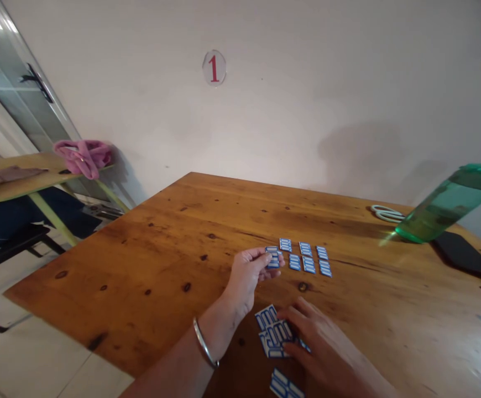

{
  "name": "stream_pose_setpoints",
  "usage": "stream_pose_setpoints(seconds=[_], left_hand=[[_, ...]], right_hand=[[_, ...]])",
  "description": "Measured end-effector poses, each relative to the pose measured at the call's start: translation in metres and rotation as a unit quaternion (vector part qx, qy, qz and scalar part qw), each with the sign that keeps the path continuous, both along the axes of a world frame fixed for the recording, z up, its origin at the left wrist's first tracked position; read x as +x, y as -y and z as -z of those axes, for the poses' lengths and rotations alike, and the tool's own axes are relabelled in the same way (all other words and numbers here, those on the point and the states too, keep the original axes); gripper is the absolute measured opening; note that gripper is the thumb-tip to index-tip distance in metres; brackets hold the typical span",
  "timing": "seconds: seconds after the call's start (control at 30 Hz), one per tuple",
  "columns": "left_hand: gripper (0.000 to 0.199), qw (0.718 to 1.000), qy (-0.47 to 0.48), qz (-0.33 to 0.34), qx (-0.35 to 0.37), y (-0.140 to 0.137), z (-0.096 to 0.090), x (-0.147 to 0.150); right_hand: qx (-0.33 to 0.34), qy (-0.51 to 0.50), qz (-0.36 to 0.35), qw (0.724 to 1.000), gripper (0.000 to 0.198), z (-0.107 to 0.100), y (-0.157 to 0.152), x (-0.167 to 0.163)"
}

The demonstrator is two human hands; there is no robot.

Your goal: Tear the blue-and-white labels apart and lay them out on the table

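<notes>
My left hand [249, 271], with a silver bangle on its wrist, pinches a small blue-and-white card [272, 260] between thumb and fingers, just above the wooden table. Right beside it, several similar cards [308, 264] lie in two short rows. Closer to me is a loose, overlapping pile of such cards [279, 333]. My right hand [313, 337] reaches over this pile from the right, thumb and index finger closed about a card at its edge. Another card [284, 385] lies by the bottom of the view, partly cut off.
A green bottle [448, 207] stands on the right of the wooden table [174, 237], by a black flat item [466, 254] and a white looped cord [386, 213]. To the left, another person's arm [8, 177] rests on a smaller table with a pink cloth item [83, 156].
</notes>
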State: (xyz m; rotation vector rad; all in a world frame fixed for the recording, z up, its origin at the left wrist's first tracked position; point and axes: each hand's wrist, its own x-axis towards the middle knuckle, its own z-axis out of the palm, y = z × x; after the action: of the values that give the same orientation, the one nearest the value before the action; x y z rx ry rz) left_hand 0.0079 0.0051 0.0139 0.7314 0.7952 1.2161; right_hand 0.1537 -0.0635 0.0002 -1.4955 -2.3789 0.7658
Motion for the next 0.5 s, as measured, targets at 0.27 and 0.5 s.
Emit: stream_pose_setpoints(seconds=[0.27, 0.5], left_hand=[[0.021, 1.000, 0.004, -0.003, -0.007, -0.001, 0.001, 0.000], [0.019, 1.000, 0.013, -0.005, -0.001, -0.001, 0.002, 0.000]], right_hand=[[-0.027, 0.059, -0.030, 0.997, 0.023, -0.006, -0.006, -0.010], [-0.032, 0.082, -0.043, 0.995, 0.027, -0.009, -0.007, -0.014]])
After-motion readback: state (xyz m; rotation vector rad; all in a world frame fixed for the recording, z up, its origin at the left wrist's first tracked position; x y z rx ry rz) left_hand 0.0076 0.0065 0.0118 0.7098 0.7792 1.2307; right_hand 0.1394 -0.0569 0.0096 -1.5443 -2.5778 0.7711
